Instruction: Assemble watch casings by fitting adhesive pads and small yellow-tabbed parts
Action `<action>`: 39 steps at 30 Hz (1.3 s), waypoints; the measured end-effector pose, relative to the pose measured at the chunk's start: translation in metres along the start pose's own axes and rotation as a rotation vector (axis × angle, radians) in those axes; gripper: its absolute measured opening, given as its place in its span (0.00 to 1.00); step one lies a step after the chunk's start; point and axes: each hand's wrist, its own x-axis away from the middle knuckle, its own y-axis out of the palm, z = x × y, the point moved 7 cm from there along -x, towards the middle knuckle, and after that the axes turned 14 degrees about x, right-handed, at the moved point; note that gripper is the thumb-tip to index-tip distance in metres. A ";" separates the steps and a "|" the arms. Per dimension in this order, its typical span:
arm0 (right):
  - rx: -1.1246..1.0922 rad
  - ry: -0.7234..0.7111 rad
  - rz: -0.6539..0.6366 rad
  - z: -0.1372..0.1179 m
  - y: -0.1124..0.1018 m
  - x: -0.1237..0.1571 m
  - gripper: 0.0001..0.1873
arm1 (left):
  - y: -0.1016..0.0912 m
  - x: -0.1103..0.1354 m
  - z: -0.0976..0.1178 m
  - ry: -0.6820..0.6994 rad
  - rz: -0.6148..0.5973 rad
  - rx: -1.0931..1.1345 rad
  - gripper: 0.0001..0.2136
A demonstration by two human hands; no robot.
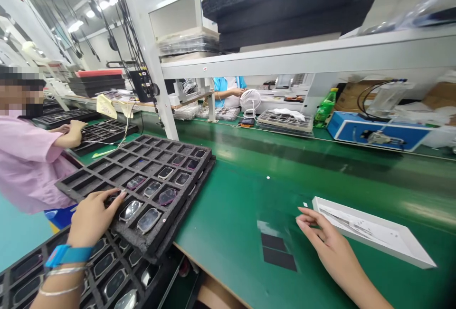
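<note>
Foam tray (166,226): just under the left hand and reaching away beyond it, gridded, its corner overhanging the table; several compartments hold pieces.
Framed lenses (148,220): in the compartments right of the left hand's fingertips and farther off, some with purple rims.
Left hand (94,214): at the tray's near left side, thumb and fingers bent over a compartment; I cannot tell whether they grip a piece.
Right hand (320,233): well apart from the left, low over the table, fingers loosely curled, thumb and forefinger tips close together; I cannot tell whether anything thin is between them.
Clear film (270,227): just left of the right hand, with dark rectangles (280,257) at its near end.
White tag (305,204): just beyond the right fingertips.
White box (409,247): right of the right hand, shallow, holding a slim metallic tool (340,221) and tiny bits.
Lower tray (98,284): below the left wrist, filled with more framed pieces.
Green table (228,204): between and beneath the hands.
Co-worker in pink (32,157): left of the left hand, hands over another tray.
White fan (250,100): beyond both hands.
</note>
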 end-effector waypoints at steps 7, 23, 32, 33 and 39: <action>-0.083 -0.117 0.070 -0.021 -0.001 0.005 0.15 | 0.087 0.075 0.145 0.521 -0.042 0.128 0.13; 0.714 0.374 0.337 0.101 -0.217 -0.077 0.15 | 0.362 0.155 0.211 0.907 -0.952 -0.204 0.29; 0.835 0.987 0.292 0.237 -0.256 -0.081 0.31 | 0.359 0.155 0.217 0.846 -0.977 -0.124 0.27; 0.845 0.980 0.275 0.241 -0.251 -0.086 0.29 | 0.358 0.155 0.218 0.848 -0.980 -0.117 0.27; 0.798 0.716 0.149 0.223 -0.217 -0.128 0.17 | 0.354 0.156 0.219 0.861 -0.975 -0.064 0.28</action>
